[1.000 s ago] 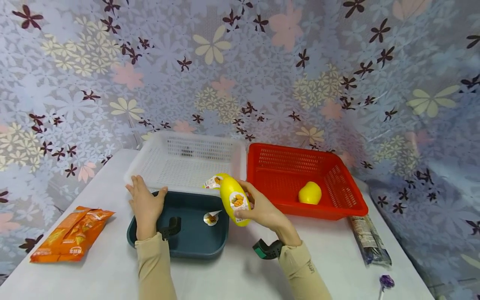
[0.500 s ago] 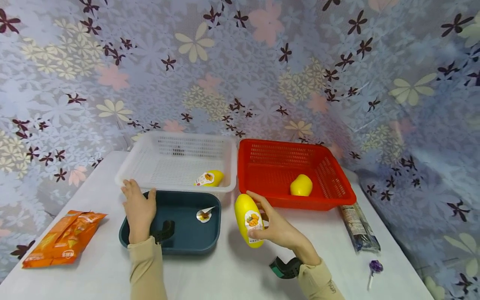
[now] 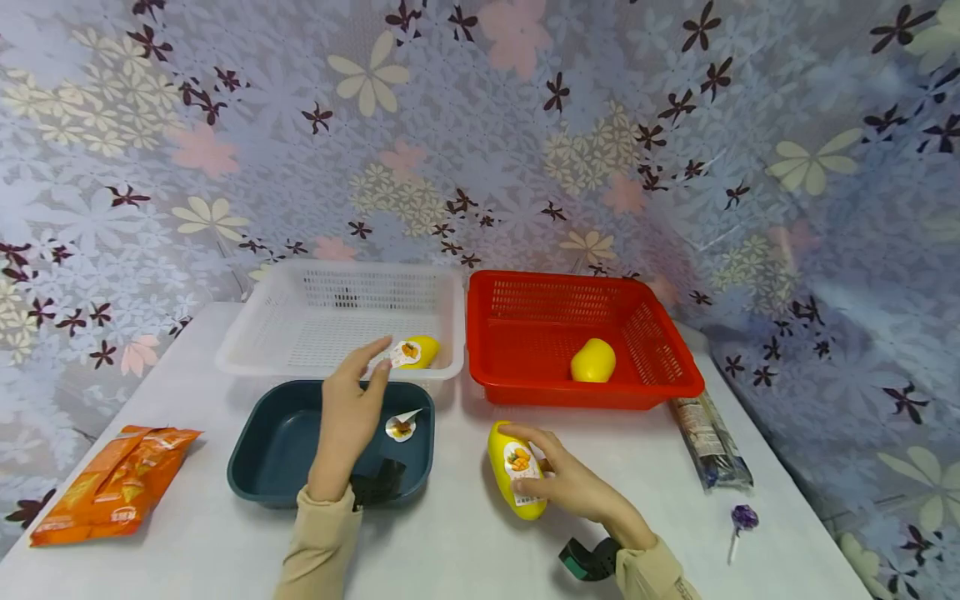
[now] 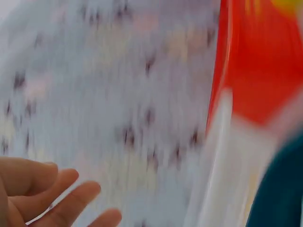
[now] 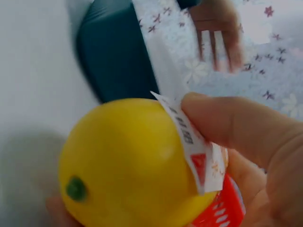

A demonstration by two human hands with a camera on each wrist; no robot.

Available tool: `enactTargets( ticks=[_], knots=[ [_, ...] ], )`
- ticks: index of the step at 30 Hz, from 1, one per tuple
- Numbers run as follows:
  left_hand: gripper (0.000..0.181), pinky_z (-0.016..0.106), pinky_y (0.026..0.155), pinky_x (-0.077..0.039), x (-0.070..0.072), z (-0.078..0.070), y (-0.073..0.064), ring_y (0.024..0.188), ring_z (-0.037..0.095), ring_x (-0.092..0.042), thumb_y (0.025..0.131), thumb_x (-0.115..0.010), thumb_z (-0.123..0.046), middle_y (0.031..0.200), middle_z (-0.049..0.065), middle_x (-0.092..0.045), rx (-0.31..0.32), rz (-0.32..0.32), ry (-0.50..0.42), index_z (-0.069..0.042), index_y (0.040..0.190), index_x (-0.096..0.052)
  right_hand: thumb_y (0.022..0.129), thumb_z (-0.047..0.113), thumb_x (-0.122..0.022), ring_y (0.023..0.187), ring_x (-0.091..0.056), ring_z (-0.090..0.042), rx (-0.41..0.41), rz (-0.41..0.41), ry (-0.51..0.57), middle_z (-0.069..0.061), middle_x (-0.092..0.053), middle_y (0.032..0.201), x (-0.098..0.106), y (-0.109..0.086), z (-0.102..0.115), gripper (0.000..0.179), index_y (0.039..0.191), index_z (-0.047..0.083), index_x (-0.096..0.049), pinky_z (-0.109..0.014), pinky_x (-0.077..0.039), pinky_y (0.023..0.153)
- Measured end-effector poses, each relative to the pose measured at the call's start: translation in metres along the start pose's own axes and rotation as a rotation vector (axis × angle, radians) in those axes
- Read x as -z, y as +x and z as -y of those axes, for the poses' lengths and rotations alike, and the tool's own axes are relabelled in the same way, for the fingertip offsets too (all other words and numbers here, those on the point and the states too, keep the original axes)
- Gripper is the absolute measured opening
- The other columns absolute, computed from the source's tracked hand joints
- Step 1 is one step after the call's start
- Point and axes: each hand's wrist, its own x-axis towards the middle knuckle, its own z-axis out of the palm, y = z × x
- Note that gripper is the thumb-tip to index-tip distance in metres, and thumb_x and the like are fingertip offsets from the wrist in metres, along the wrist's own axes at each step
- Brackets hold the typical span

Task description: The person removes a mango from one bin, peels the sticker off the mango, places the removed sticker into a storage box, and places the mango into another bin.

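My right hand [image 3: 576, 483] grips a yellow mango [image 5: 118, 156] with a white fruit sticker. In the right wrist view the thumb lies against the sticker's loose edge, and a green stem spot shows at the mango's end. The left hand [image 3: 348, 417] is over the dark teal basin [image 3: 258, 479], fingers loosely extended and holding nothing, fingertips near the white basket's front rim. Beyond those fingertips a second stickered mango [image 3: 427, 352] lies in the white basket [image 3: 258, 358]. Inside the basin a loose round sticker [image 3: 401, 428] clings to the right wall.
A red basket [image 3: 517, 350] with another mango [image 3: 593, 361] stands right of the white one. An orange snack bag [image 3: 116, 487] lies at the left. Near the right edge are a clear-and-dark package [image 3: 708, 442] and a purple lollipop [image 3: 744, 518]. Floral fabric [image 3: 450, 125] hangs behind.
The right hand has carried its mango from the white basket's front right corner down and right over the table. The left hand has left the basin's left rim and moved right, over the basin.
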Motion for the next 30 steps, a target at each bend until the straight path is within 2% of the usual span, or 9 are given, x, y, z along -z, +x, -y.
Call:
enactTargets(
  ticks=[2,4,8,10,12,16,19,26,30],
  knots=[
    [0.029,0.04,0.088,-0.054,-0.021,-0.011,-0.008,0.104,0.029,-0.066,0.096,-0.058,-0.01,0.117,0.013,-0.069,-0.042,0.073,-0.037,-0.006,0.124,-0.066,0.088,0.021,-0.069,0.132,-0.037,-0.04,-0.005,-0.048,-0.002,-0.012,-0.032,0.153,0.0,-0.002,-0.007,0.065,0.145,0.03,-0.041,-0.061,-0.037,0.104],
    [0.025,0.03,0.07,-0.055,-0.043,-0.019,-0.019,0.084,0.022,-0.068,0.095,-0.059,-0.012,0.1,0.012,-0.073,-0.04,0.204,-0.052,-0.006,0.117,-0.069,0.088,0.022,-0.071,0.13,-0.042,-0.038,-0.022,-0.123,-0.023,-0.013,-0.037,0.151,-0.002,-0.002,-0.014,0.063,0.145,0.027,-0.043,-0.06,-0.04,0.103],
    [0.023,0.019,0.053,-0.044,-0.085,-0.019,-0.041,0.065,0.014,-0.063,0.094,-0.059,-0.012,0.085,0.01,-0.071,0.034,0.462,-0.052,-0.002,0.112,-0.07,0.081,0.032,-0.077,0.094,-0.06,-0.029,-0.087,-0.246,-0.135,-0.021,-0.044,0.133,-0.006,-0.005,-0.021,0.07,0.143,0.026,-0.044,-0.043,-0.057,0.069],
    [0.024,0.018,0.056,-0.046,-0.102,-0.017,-0.047,0.066,0.013,-0.063,0.092,-0.06,-0.009,0.09,0.012,-0.072,0.042,0.504,-0.034,0.001,0.111,-0.069,0.077,0.035,-0.081,0.085,-0.059,-0.024,-0.09,-0.274,-0.215,-0.019,-0.043,0.129,-0.005,-0.003,-0.021,0.075,0.142,0.025,-0.045,-0.035,-0.054,0.062],
    [0.025,0.019,0.057,-0.047,-0.115,-0.016,-0.049,0.067,0.013,-0.061,0.089,-0.061,-0.008,0.091,0.013,-0.071,0.037,0.493,-0.001,0.003,0.11,-0.069,0.073,0.036,-0.083,0.084,-0.058,-0.023,-0.07,-0.279,-0.272,-0.017,-0.041,0.132,-0.003,-0.001,-0.021,0.08,0.141,0.023,-0.044,-0.034,-0.051,0.064],
    [0.029,0.022,0.063,-0.049,-0.13,-0.014,-0.052,0.075,0.015,-0.06,0.085,-0.064,-0.008,0.093,0.012,-0.071,0.057,0.462,0.047,0.005,0.11,-0.068,0.068,0.039,-0.086,0.105,-0.055,-0.025,-0.004,-0.246,-0.367,-0.01,-0.04,0.143,0.0,0.003,-0.026,0.088,0.141,0.019,-0.04,-0.039,-0.047,0.078],
    [0.027,0.023,0.064,-0.05,-0.134,-0.011,-0.053,0.077,0.017,-0.062,0.085,-0.066,-0.009,0.092,0.011,-0.07,0.07,0.444,0.071,0.004,0.108,-0.07,0.065,0.04,-0.088,0.111,-0.053,-0.026,0.02,-0.198,-0.34,-0.008,-0.04,0.146,0.001,0.004,-0.031,0.095,0.142,0.016,-0.037,-0.04,-0.045,0.082],
    [0.018,0.019,0.06,-0.048,-0.136,-0.006,-0.053,0.071,0.012,-0.061,0.085,-0.068,-0.009,0.084,0.007,-0.071,0.051,0.394,0.09,-0.002,0.1,-0.074,0.061,0.037,-0.09,0.104,-0.054,-0.021,-0.009,-0.134,-0.23,-0.012,-0.051,0.134,0.002,0.004,-0.034,0.112,0.149,0.014,-0.024,-0.038,-0.045,0.086],
    [0.012,0.019,0.056,-0.047,-0.136,-0.006,-0.051,0.067,0.009,-0.059,0.086,-0.069,-0.014,0.082,0.003,-0.07,0.095,0.382,0.091,-0.009,0.096,-0.074,0.061,0.035,-0.09,0.104,-0.054,-0.021,0.003,-0.115,-0.216,-0.014,-0.049,0.136,0.004,0.006,-0.034,0.114,0.15,0.014,-0.023,-0.038,-0.044,0.088]
  ],
)
